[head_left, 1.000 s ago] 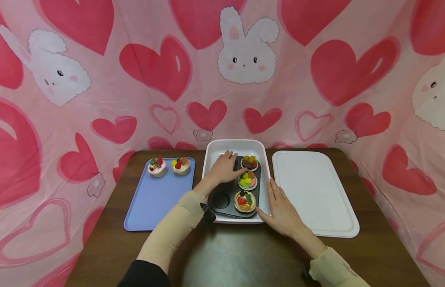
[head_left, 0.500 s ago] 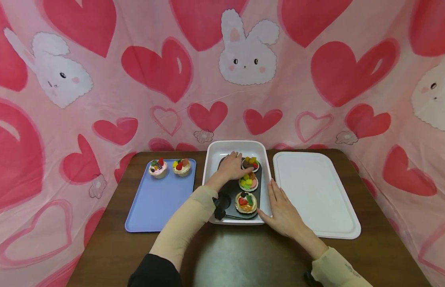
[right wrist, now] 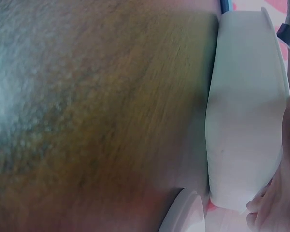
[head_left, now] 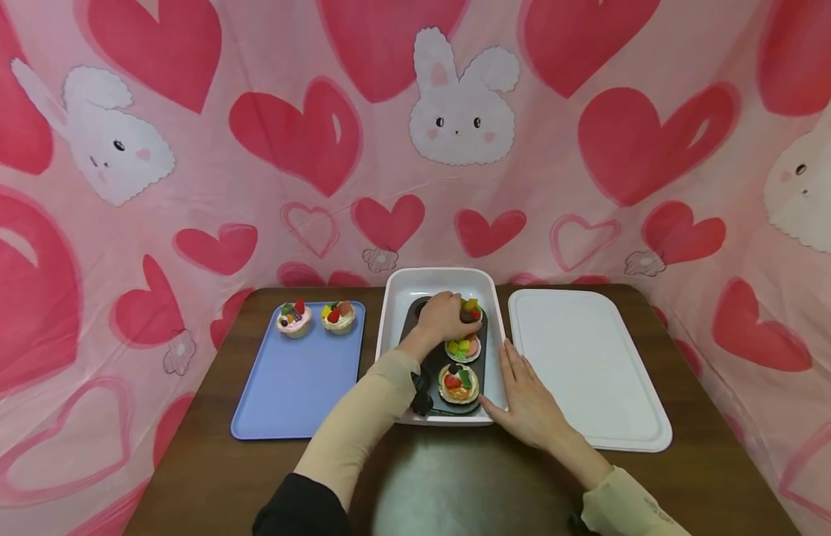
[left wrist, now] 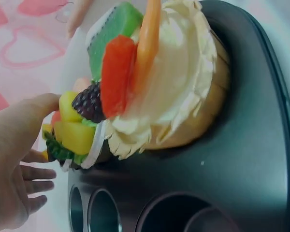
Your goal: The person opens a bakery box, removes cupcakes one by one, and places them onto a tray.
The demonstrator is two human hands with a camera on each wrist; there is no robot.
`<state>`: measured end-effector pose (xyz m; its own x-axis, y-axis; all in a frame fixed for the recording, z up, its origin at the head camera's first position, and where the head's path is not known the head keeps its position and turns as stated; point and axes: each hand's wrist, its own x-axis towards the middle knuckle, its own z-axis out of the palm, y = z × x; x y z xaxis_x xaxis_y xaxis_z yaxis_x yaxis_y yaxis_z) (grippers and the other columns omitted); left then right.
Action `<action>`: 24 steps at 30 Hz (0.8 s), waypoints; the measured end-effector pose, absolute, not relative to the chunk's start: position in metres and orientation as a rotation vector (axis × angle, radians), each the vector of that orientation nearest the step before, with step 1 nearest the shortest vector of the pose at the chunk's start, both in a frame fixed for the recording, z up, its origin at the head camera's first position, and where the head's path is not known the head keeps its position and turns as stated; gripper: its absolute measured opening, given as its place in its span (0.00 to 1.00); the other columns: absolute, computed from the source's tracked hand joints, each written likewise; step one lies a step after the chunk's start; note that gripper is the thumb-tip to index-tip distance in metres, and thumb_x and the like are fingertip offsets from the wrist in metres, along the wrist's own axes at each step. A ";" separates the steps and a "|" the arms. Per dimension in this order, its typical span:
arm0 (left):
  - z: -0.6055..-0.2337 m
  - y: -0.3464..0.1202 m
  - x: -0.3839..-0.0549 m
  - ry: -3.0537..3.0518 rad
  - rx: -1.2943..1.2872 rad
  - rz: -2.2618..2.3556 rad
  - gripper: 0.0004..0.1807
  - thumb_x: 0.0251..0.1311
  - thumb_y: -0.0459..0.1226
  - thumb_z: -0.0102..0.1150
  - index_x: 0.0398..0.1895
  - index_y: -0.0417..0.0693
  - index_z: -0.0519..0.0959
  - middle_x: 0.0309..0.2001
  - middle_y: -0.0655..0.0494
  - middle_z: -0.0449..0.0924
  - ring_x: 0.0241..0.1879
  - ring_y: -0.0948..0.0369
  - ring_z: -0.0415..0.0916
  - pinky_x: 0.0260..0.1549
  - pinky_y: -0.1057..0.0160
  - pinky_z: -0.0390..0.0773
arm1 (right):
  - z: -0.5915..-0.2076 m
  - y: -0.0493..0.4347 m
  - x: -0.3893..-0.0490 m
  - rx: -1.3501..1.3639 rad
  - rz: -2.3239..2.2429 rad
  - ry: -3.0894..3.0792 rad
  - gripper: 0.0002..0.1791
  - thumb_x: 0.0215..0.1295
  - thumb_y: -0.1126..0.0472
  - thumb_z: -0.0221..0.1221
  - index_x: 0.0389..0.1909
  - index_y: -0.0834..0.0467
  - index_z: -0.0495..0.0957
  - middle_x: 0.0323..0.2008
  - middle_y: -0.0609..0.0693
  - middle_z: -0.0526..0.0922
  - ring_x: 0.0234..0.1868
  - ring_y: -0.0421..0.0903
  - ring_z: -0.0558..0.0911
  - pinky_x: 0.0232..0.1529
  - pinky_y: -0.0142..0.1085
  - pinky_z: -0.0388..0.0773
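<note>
A dark muffin pan (head_left: 437, 393) lies in a white bin (head_left: 407, 289) and holds three toy fruit cupcakes along its right side. My left hand (head_left: 442, 316) reaches over the pan to the far cupcake (head_left: 472, 307), partly hiding it. In the left wrist view its fingers (left wrist: 38, 187) look straight and spread, apart from the thumb. The middle cupcake (head_left: 464, 348) lies just below the thumb; the near cupcake (head_left: 459, 384) carries kiwi, berry and red fruit pieces. My right hand (head_left: 532, 398) rests with straight fingers along the bin's right wall.
Left of the bin is a blue tray (head_left: 295, 394) with a pink-topped cupcake (head_left: 293, 320) and a cream-topped cupcake (head_left: 338, 318) at its far edge. A white tray (head_left: 583, 372) lies to the right. Behind the table (head_left: 710, 476) hangs a pink heart-patterned cloth (head_left: 556, 246).
My left hand has shifted right across the pan, from its left side to the far cupcake, its fingers drawing in. The right hand stays against the bin.
</note>
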<state>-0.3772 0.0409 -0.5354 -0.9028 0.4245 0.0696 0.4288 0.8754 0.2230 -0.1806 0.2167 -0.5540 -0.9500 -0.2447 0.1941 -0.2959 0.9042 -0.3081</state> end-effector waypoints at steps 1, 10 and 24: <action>-0.538 0.043 -0.379 -3.048 -0.675 -0.370 0.44 0.64 0.71 0.64 0.65 0.44 0.81 0.57 0.51 0.87 0.58 0.56 0.84 0.61 0.55 0.86 | -0.554 0.217 -0.180 0.420 0.508 -2.917 0.59 0.72 0.37 0.65 0.86 0.72 0.50 0.88 0.69 0.50 0.87 0.66 0.61 0.85 0.61 0.61; -0.587 0.052 -0.414 -3.069 -0.588 -0.580 0.41 0.57 0.68 0.74 0.59 0.48 0.78 0.51 0.54 0.85 0.50 0.57 0.82 0.52 0.54 0.86 | -0.554 0.215 -0.178 0.419 0.517 -2.900 0.59 0.71 0.37 0.65 0.86 0.72 0.52 0.88 0.69 0.52 0.86 0.66 0.62 0.85 0.62 0.62; -0.579 0.062 -0.407 -3.155 -0.453 -0.670 0.40 0.55 0.64 0.81 0.58 0.48 0.77 0.51 0.53 0.85 0.46 0.59 0.80 0.53 0.54 0.87 | -0.555 0.216 -0.178 0.395 0.505 -2.914 0.59 0.72 0.35 0.64 0.86 0.71 0.52 0.88 0.68 0.53 0.86 0.66 0.63 0.84 0.62 0.63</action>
<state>-0.4072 0.0618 -0.5793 -0.9547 0.2924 -0.0544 0.2450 0.8769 0.4135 -0.1780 0.2160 -0.5551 -0.9528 -0.2302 0.1979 -0.2834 0.9082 -0.3079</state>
